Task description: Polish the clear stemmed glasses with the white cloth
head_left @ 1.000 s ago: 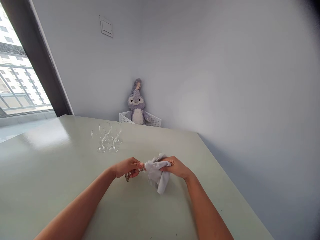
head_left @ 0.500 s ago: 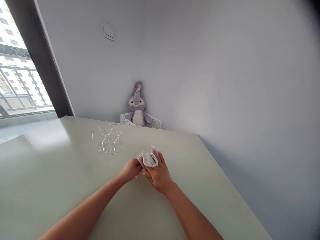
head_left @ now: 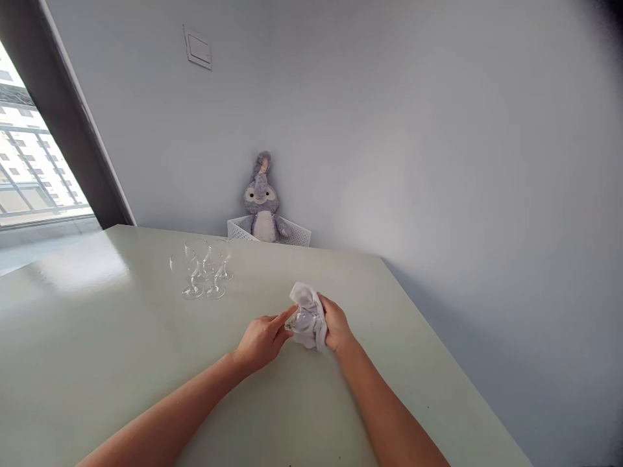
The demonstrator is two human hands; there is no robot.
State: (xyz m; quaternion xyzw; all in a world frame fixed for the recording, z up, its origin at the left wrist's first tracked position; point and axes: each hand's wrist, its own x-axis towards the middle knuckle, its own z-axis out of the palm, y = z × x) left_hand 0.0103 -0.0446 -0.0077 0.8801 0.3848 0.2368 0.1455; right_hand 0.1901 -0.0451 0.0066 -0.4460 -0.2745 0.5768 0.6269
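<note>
My left hand (head_left: 263, 338) pinches a clear glass (head_left: 292, 321) at its left edge, between the thumb and the outstretched fingers. Most of the glass lies against a crumpled pale cloth (head_left: 318, 327), so its full shape is hard to make out. From the right, my right hand (head_left: 337, 324) is closed around the cloth and the glass, its fingers mostly behind the fabric. Both hands are just above the table. To the left, several clear stemmed glasses (head_left: 215, 287) stand upright in a close group.
The glossy pale table (head_left: 146, 363) reaches to the grey wall. Behind its far edge, a purple plush rabbit (head_left: 264, 224) sits in a white perforated basket (head_left: 302, 238). A dark-framed window (head_left: 39, 168) is at the left, and a light switch (head_left: 198, 47) is on the wall.
The cloth has turned and opened out, showing the glass against it. My right hand has shifted from on top of the cloth to its right side; my left fingers have moved right and stretched.
</note>
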